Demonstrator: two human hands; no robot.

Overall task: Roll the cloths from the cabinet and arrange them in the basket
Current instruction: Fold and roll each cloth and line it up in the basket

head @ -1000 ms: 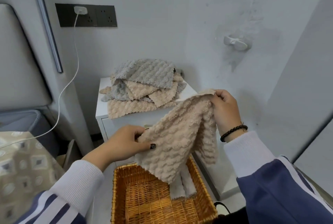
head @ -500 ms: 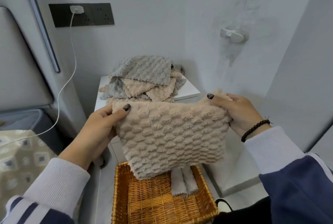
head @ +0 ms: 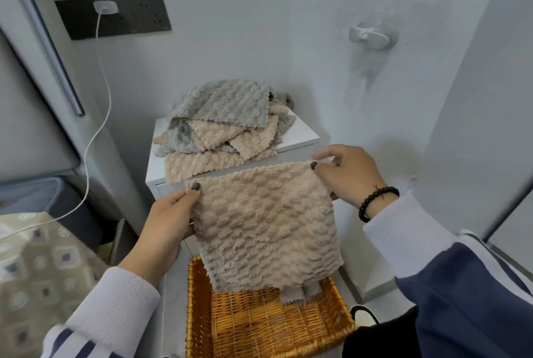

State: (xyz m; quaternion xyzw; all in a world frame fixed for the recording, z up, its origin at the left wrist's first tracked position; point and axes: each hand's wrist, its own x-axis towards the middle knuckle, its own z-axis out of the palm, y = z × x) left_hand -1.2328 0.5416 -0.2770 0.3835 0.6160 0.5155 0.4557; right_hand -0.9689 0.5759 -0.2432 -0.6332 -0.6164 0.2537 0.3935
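A beige textured cloth hangs spread out flat in the air above the wicker basket. My left hand pinches its upper left corner and my right hand pinches its upper right corner. Behind it, a heap of grey and beige cloths lies on top of the small white cabinet. In the basket, a grey rolled cloth shows below the hanging cloth's lower edge; most of it is hidden.
A white charging cable runs from the dark wall socket panel down to the left. A patterned cover lies at lower left. A white wall hook sits at upper right. A shoe tip shows right of the basket.
The cloth went from hanging bunched between my hands to stretched out flat by its two top corners. My left hand shifted to its upper left corner, and the cloth now hangs a little lower.
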